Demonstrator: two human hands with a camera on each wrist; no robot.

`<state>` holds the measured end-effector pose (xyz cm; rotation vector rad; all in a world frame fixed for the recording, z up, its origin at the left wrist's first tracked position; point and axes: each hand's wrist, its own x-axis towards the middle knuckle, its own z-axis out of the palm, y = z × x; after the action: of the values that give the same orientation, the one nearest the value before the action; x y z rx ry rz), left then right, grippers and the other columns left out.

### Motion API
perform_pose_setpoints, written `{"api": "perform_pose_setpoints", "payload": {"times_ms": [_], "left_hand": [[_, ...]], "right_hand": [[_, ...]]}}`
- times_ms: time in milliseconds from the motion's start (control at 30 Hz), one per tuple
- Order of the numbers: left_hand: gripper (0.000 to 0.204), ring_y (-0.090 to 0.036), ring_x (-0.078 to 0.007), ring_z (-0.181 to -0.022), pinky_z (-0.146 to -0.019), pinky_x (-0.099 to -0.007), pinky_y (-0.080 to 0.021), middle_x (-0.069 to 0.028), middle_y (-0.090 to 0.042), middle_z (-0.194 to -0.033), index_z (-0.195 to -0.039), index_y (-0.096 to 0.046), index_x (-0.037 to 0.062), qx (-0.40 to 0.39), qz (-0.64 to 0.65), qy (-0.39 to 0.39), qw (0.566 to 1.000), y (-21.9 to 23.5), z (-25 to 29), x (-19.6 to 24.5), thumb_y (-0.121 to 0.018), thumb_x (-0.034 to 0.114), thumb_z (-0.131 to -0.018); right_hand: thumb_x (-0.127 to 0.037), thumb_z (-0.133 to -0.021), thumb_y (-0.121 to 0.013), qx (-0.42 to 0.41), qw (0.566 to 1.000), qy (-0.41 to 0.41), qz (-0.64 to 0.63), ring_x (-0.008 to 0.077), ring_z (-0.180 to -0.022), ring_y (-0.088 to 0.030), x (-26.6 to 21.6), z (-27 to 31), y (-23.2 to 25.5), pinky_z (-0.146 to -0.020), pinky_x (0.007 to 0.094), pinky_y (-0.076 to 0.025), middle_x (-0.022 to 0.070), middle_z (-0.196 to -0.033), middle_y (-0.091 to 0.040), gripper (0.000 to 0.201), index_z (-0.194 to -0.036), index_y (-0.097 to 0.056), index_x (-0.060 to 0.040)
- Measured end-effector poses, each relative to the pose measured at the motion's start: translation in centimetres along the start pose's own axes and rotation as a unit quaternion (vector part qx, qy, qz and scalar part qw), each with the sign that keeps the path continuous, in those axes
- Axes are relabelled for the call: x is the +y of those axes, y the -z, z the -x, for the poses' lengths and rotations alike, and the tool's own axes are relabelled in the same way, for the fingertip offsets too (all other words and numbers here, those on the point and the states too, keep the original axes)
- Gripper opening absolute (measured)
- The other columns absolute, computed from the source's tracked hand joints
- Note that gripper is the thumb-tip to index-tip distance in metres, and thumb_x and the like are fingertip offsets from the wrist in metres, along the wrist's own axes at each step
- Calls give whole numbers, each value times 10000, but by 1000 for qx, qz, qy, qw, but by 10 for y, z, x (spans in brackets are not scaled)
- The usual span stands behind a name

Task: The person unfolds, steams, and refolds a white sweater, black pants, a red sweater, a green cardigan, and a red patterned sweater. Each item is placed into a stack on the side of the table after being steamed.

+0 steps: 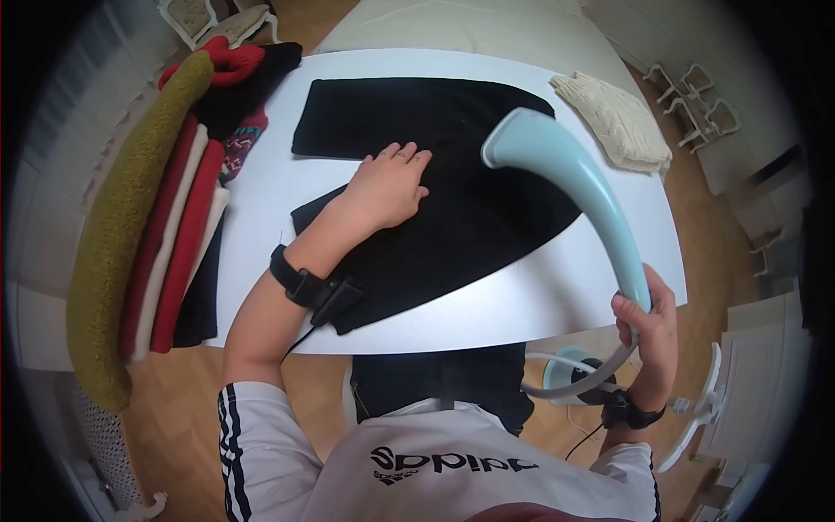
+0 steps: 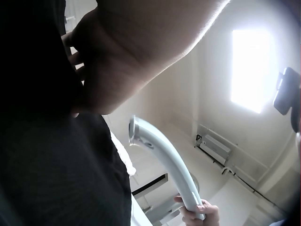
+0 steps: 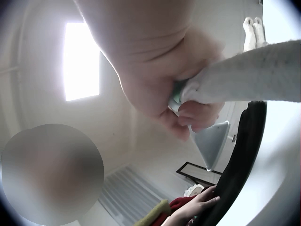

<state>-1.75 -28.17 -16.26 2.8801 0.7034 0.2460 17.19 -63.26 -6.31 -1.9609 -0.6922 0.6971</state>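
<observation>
Black trousers (image 1: 452, 217) lie folded on the white table, their two legs spread toward the left. The left hand (image 1: 390, 187) rests on them near the gap between the legs, fingers extended, palm down. In the right hand (image 1: 648, 326) is the handle of a light blue steamer (image 1: 583, 174), gripped with curled fingers; its head is over the trousers' upper right part. Whether the head touches the cloth cannot be told. The right wrist view shows the right hand (image 3: 188, 89) round the handle's end, where a grey hose (image 3: 254, 73) joins. The left wrist view also shows the steamer (image 2: 164, 150).
Folded red and white knitwear (image 1: 187, 235) and a long olive knit (image 1: 143, 217) lie along the table's left side. A cream knit (image 1: 613, 122) sits at the back right. The steamer's base (image 1: 574, 374) stands on the floor beyond the table's front edge (image 1: 470, 346).
</observation>
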Motion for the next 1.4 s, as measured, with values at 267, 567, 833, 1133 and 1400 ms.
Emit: {"api": "perform_pose_setpoints", "payload": {"times_ms": [267,567,833,1133,1400], "left_hand": [[283,-696,-427,-1004,-899,-522,-537,-239,-726,-1066,-1126,-673,15,209,-25,182,961,22,-23,-61,-534,41,-881],[195,-703,-434,-956,-881,-495,-562,-278,-698,-1016,-1007,-663,-40,192,-12,221,956,8,-8,-90,-573,48,-858],[547,-632,-435,-1149,-1024,-554,-474,-274,-661,-1211,-1209,-652,-6,136,46,176,974,7,-1,-48,-593,497,-1006],[754,-427,-397,-1451,-1213,-560,-295,-255,-492,-1525,-1474,-546,78,40,32,62,997,0,7,-33,-712,543,-905],[736,-471,-400,-1409,-1192,-513,-347,-246,-517,-1502,-1433,-588,82,70,24,53,996,-3,8,-35,-741,537,-875]], "right_hand": [[-157,-864,-771,-120,984,131,-7,75,-504,-521,-78,-79,-82,-432,230,-386,10,-761,-612,715,-1530,-513,-140],[-189,-887,-745,-172,980,66,78,69,-555,-524,-83,-128,-115,-466,223,-397,14,-797,-654,670,-1522,-533,-204],[-175,-830,-725,-14,999,41,-4,89,-537,-519,-52,-163,-33,-430,246,-357,51,-805,-637,275,-1060,-659,-38],[-284,-898,-692,105,979,126,124,162,-637,-669,-21,-328,-30,-535,315,-513,117,-887,-737,421,-1147,-649,52],[-341,-913,-703,63,975,171,124,186,-624,-679,16,-396,-34,-532,327,-497,108,-784,-711,393,-1045,-678,29]]}}
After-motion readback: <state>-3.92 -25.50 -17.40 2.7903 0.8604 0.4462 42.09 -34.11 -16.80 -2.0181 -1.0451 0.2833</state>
